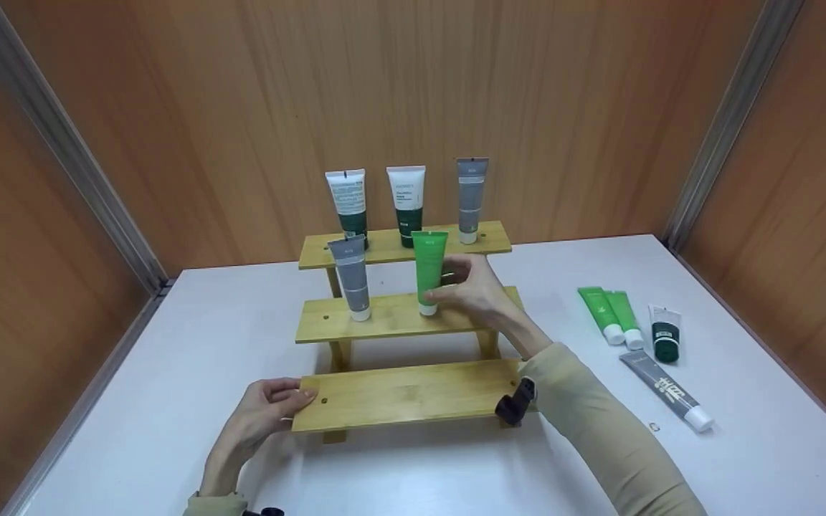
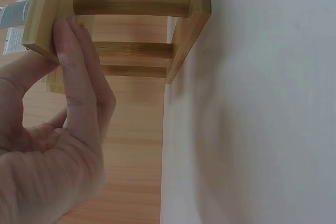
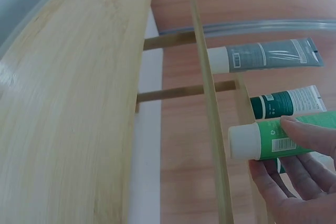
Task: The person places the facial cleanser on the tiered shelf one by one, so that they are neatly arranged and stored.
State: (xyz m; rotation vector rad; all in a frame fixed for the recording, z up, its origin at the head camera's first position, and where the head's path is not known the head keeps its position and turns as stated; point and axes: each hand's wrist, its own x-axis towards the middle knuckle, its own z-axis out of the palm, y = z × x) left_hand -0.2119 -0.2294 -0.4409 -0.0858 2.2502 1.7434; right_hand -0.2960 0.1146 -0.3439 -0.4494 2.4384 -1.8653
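Note:
My right hand (image 1: pixel 476 290) grips a green tube (image 1: pixel 429 265), upright with its white cap (image 3: pixel 245 141) down, over the middle board of a three-tier bamboo stand (image 1: pixel 413 394). Whether the cap touches the board I cannot tell. To its left on that board stands a grey tube (image 1: pixel 350 276). On the top board are two white-and-dark-green tubes, one at the left (image 1: pixel 348 201) and one in the middle (image 1: pixel 406 201), and a grey tube (image 1: pixel 471 197) at the right. My left hand (image 1: pixel 259 412) pinches the left end of the lowest board, thumb on top and fingers (image 2: pixel 76 72) beneath.
On the white table (image 1: pixel 226 322), right of the stand, lie two green tubes (image 1: pixel 601 313), a small white-and-dark-green tube (image 1: pixel 665 335) and a grey tube (image 1: pixel 664 387). A tiny ring-shaped bit (image 1: pixel 654 427) lies nearby. Wood-grain walls (image 1: pixel 528 107) enclose the back and sides.

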